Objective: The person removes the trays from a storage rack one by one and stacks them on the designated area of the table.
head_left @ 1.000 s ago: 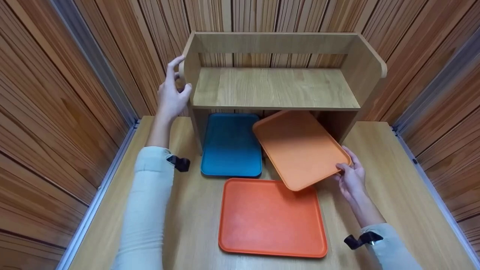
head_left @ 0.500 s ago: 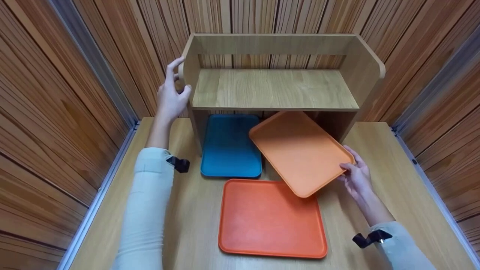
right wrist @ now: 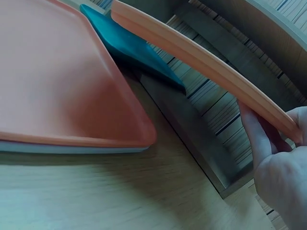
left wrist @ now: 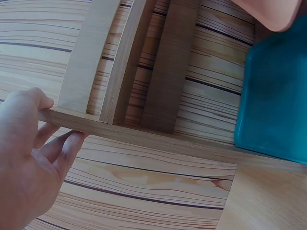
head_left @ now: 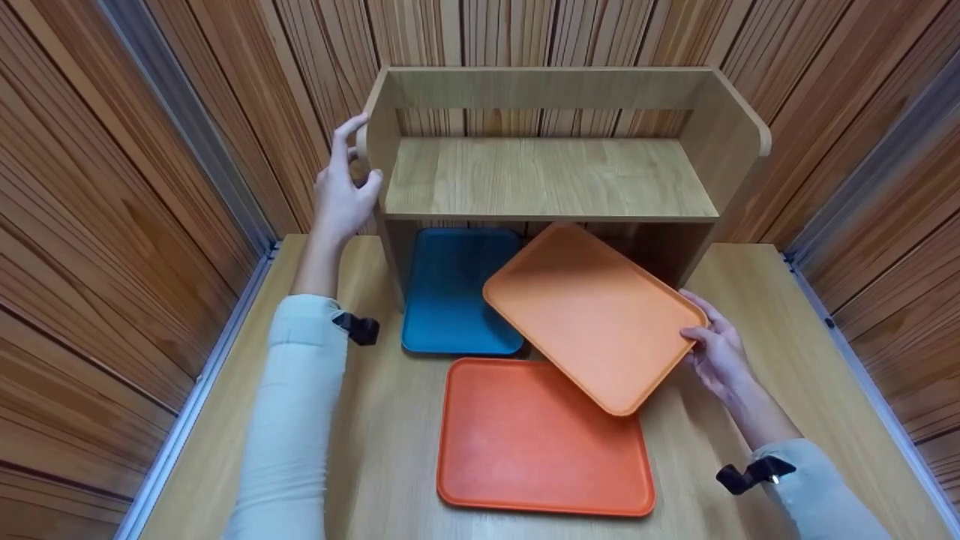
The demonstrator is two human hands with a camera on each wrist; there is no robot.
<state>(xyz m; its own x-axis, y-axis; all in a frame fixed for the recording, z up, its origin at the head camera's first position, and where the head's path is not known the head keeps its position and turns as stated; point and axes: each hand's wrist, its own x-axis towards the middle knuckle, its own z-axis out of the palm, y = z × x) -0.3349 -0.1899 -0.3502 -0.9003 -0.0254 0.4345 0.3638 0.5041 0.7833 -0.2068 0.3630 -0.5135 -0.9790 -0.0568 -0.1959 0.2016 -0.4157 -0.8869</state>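
Observation:
My right hand (head_left: 718, 358) pinches the right corner of a light orange tray (head_left: 600, 315), thumb on top and fingers underneath. That tray is held tilted, overlapping a blue tray (head_left: 454, 300) and a red-orange tray (head_left: 540, 450) in the head view. In the right wrist view its edge (right wrist: 206, 62) runs above the table, apart from the red-orange tray. My left hand (head_left: 343, 191) grips the left side panel of a wooden desk shelf (head_left: 551, 176); the left wrist view shows thumb and fingers on opposite faces of the panel (left wrist: 144, 136).
The blue tray lies partly inside the shelf's lower bay, at its left. In front, the red-orange tray rests on the wooden table (head_left: 390, 450), with a white layer (right wrist: 72, 147) showing beneath its rim. Wood-panelled walls (head_left: 97, 187) enclose the table on three sides.
The light orange tray has turned, its front corner swinging toward me and its left corner moving left over the blue tray. My right hand has shifted slightly right and nearer; my left stays put.

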